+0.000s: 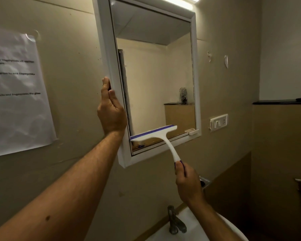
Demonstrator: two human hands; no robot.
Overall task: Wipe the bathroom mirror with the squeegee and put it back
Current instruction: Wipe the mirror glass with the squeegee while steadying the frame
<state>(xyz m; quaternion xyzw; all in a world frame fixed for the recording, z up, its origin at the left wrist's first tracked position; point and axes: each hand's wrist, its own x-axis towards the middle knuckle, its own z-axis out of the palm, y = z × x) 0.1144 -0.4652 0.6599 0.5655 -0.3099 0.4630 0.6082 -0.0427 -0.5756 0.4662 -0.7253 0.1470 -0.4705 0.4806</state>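
White plastic frames the mirror (156, 75) in front of me, and my left hand (111, 110) grips the frame's left edge, fingers curled behind it and thumb lying on its front face. My right hand (188, 183) is wrapped closed around the blue grip at the bottom of the squeegee (161, 138) handle. The squeegee's white head lies tilted across the lower part of the glass, its blue blade pressed to the mirror, left end near the lower left corner and right end higher. Its handle slants down and to the right, crossing the bottom rail of the frame. Beige wall surrounds the mirror; a printed paper sheet (16, 94) hangs well to its left, and a switch plate (219, 122) sits to its right. Below my right forearm are a metal tap (175, 221) and the rim of a white basin (195, 228).
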